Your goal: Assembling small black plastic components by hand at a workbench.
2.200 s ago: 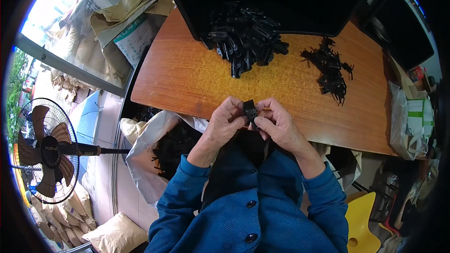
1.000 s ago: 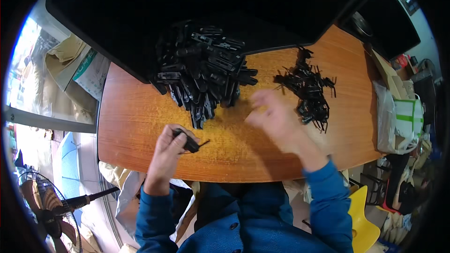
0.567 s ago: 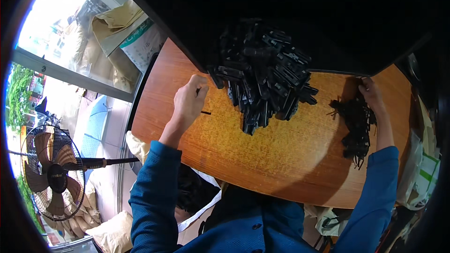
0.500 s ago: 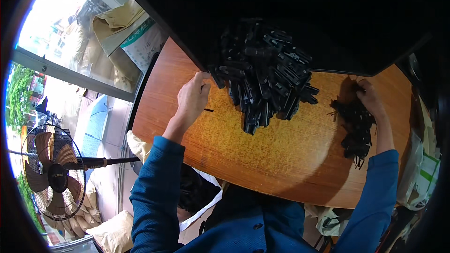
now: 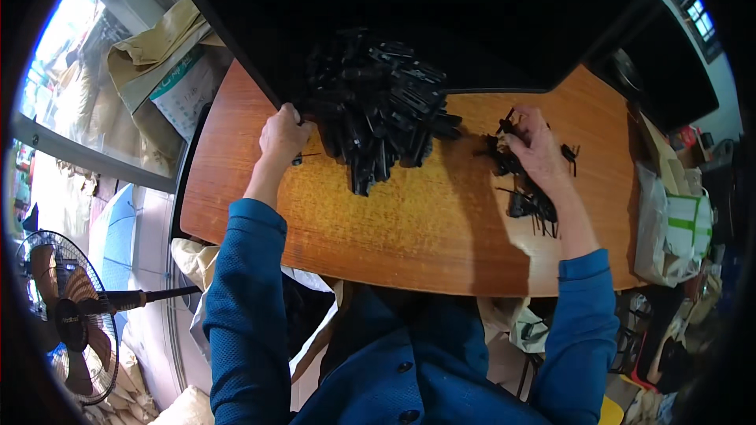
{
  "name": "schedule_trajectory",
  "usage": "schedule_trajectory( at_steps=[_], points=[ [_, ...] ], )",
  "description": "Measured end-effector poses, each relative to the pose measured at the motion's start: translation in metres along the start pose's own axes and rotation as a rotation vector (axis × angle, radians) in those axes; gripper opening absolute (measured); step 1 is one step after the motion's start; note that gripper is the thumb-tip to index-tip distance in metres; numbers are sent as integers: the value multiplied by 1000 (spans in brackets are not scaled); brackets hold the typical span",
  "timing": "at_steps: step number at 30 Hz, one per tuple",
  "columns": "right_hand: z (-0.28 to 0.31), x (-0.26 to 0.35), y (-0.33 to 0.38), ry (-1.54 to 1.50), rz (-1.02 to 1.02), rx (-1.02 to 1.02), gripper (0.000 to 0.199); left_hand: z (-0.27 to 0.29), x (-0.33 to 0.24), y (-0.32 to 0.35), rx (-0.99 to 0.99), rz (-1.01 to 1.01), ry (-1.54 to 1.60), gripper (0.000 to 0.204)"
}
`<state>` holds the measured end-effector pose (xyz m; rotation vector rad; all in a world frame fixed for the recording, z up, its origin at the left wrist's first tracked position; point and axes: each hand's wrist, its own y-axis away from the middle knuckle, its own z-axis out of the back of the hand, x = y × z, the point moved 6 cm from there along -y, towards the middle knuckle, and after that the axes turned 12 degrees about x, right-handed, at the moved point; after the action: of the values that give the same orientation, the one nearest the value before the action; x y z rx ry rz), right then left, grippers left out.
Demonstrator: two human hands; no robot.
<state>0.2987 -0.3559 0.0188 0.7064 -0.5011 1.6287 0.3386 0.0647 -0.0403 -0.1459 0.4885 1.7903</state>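
We are curling our left hand [image 5: 283,138] beside the large black pile [image 5: 382,110], its grip impossible to tell, holding our right hand [image 5: 539,153], fingers spread, over the small black heap [image 5: 529,205], both lying on the wooden table [image 5: 362,240].

Head cam, dn twd tbl [image 5: 370,228]; view rim unclear.

Orange-brown table [image 5: 370,240], black parts [image 5: 382,110], blue sleeves [image 5: 246,299]
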Motion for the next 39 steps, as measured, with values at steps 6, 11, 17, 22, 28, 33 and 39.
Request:
schedule_trajectory(
  at_steps=[6, 11, 17, 22, 28, 33, 39],
  points=[
    [-30, 23, 49, -502, 45, 68, 39, -9, 43, 33, 98, -78, 666, 21],
    [-75, 37, 98, -724, 203, -21, 27, -34, -19, 138, 345, -426, 1431, 11],
    [-119, 97, 146, -852, 319, -91, 29, -47, -56, 227, 498, -437, 1634, 9],
    [-129, 118, 168, -961, 365, -178, 29, -65, -73, 252, 526, -483, 1645, 10],
    [-125, 112, 179, -952, 427, -160, 29, -68, -78, 268, 602, -466, 1626, 10],
    [-120, 108, 181, -945, 570, 20, 27, -75, -84, 286, 1015, -314, 1908, 16],
    [-121, 117, 190, -754, 673, 194, 27, -88, -84, 295, 1246, -239, 2017, 27]
  ],
)
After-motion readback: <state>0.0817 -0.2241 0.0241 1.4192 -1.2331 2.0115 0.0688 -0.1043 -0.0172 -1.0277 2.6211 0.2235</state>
